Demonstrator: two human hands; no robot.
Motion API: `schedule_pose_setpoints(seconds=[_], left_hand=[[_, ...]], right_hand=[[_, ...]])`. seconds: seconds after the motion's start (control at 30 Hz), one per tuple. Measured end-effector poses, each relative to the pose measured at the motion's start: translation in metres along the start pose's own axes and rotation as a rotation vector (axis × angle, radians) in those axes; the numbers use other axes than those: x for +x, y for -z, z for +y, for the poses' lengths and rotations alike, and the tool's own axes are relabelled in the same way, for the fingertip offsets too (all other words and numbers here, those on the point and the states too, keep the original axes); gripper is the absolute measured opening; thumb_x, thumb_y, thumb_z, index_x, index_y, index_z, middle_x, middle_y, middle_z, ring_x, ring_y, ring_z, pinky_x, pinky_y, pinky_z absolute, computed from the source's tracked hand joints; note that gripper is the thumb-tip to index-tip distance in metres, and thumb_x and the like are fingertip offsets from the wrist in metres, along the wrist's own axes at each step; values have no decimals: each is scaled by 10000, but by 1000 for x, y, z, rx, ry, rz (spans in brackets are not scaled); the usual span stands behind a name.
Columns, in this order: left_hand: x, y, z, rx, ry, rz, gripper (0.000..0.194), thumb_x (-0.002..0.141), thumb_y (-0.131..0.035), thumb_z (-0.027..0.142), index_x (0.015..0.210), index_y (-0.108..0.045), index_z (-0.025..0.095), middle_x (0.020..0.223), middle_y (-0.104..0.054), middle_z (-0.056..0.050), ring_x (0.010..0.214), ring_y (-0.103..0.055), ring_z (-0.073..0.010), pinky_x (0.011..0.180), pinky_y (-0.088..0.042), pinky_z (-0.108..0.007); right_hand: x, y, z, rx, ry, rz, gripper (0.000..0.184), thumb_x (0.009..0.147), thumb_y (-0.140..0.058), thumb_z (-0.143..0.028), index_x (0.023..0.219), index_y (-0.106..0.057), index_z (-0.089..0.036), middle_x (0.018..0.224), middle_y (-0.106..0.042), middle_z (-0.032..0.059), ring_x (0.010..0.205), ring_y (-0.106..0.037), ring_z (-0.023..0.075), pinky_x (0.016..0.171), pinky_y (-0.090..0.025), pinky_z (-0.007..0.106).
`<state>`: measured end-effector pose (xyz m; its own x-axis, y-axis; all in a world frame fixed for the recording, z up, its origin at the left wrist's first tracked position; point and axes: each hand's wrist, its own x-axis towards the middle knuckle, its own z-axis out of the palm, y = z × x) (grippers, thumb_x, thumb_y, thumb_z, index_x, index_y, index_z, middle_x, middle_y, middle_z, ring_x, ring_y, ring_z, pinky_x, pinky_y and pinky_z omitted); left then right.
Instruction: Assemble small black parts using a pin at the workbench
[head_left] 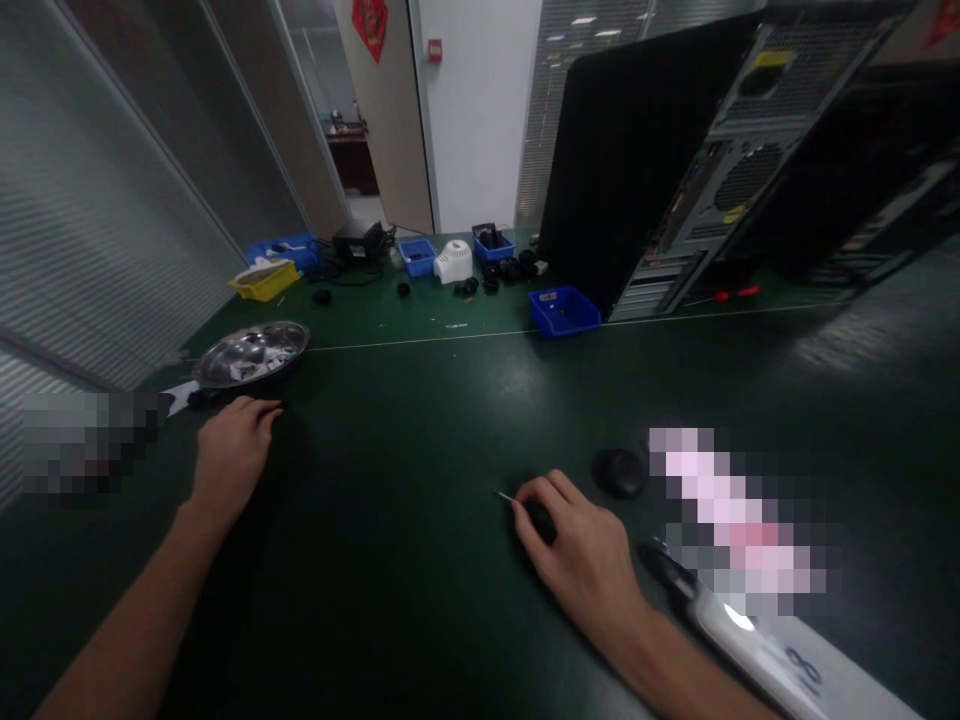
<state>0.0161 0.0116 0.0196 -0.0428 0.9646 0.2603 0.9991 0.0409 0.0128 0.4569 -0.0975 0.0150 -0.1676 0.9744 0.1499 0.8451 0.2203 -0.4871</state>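
My left hand [234, 452] is at the left of the green table, just in front of a shiny metal bowl [225, 352]. Its thumb and fingers are pinched together, and whatever small thing may be between them is too dark to make out. The bowl contains white scraps. Nearer the middle, my right hand [581, 535] is curled low over the tabletop. A thin metal tip [504, 495] sticks out to the left from between its thumb and forefinger; the rest of this slim tool is hidden. Close to its right lies a dark rounded object [621, 472], like a computer mouse.
A white device marked 8 [802, 660] lies at lower right beside a blurred-out pink item. Along the back stand a blue bin [564, 312], a yellow tray [264, 281], a white plastic housing [454, 262] and several black parts. Large computer cases [645, 150] rise at back right.
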Motion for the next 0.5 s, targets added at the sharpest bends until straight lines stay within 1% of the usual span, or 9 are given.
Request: schedule_pose_setpoints(seconds=[0.07,0.17,0.23,0.27,0.3,0.33,0.4,0.43,0.5], left_hand=[[0,-2,-4,-48,41,17,356,1003,-451,326,1126,-689,91,1192,-686,-136,1111,-642,-273,1009,-460,-388],[2,0,-8,-64,104,-20,356,992,-486,366,1147,-682,113,1192,-704,-130,1072,-656,-290,971,-482,-419],[4,6,-4,-82,117,-49,370,989,-492,379,1159,-687,114,1170,-719,-122,1040,-670,-293,952,-490,-428],[4,11,3,-115,109,-52,362,986,-499,375,1155,-696,122,1158,-726,-111,1029,-676,-286,949,-493,-424],[4,16,13,-167,94,-49,345,981,-512,368,1145,-706,135,1142,-733,-98,1016,-681,-276,940,-499,-416],[2,21,29,-234,70,-45,323,975,-530,367,1132,-714,153,1122,-739,-83,994,-687,-264,918,-511,-405],[-9,31,71,-403,-26,-62,270,964,-576,370,1111,-722,197,1084,-745,-57,945,-693,-240,851,-539,-381],[-17,34,96,-490,-105,-79,238,962,-597,367,1101,-721,219,1084,-744,-45,942,-693,-229,837,-548,-373],[-39,35,147,-669,-339,-172,166,968,-615,307,1085,-716,245,1138,-733,-33,1012,-687,-209,892,-554,-370]], right_hand=[[0,0,0,-3,8,8,183,1020,-498,-336,968,-656,-258,968,-664,6,780,-658,158,654,-429,272],[0,0,0,-6,6,12,178,1015,-500,-327,966,-656,-258,959,-665,6,772,-656,159,654,-429,271],[0,0,0,-5,1,10,174,1013,-503,-329,965,-655,-260,960,-664,4,770,-654,161,656,-428,274],[0,0,0,-3,0,11,173,1013,-504,-332,967,-654,-261,965,-665,4,773,-654,162,658,-428,275],[0,-1,0,0,1,13,173,1013,-505,-334,969,-655,-261,969,-667,5,776,-655,163,662,-429,275],[-1,-1,0,5,3,15,174,1014,-505,-337,972,-655,-261,974,-669,6,778,-655,163,666,-430,276],[-1,-1,1,18,7,18,178,1016,-505,-346,978,-656,-260,982,-673,7,779,-654,161,675,-435,276],[-1,-1,1,25,6,18,180,1018,-505,-350,979,-656,-260,985,-673,6,780,-654,161,678,-437,277],[-1,0,1,39,1,18,181,1020,-507,-356,977,-655,-260,986,-673,4,783,-654,163,685,-440,278]])
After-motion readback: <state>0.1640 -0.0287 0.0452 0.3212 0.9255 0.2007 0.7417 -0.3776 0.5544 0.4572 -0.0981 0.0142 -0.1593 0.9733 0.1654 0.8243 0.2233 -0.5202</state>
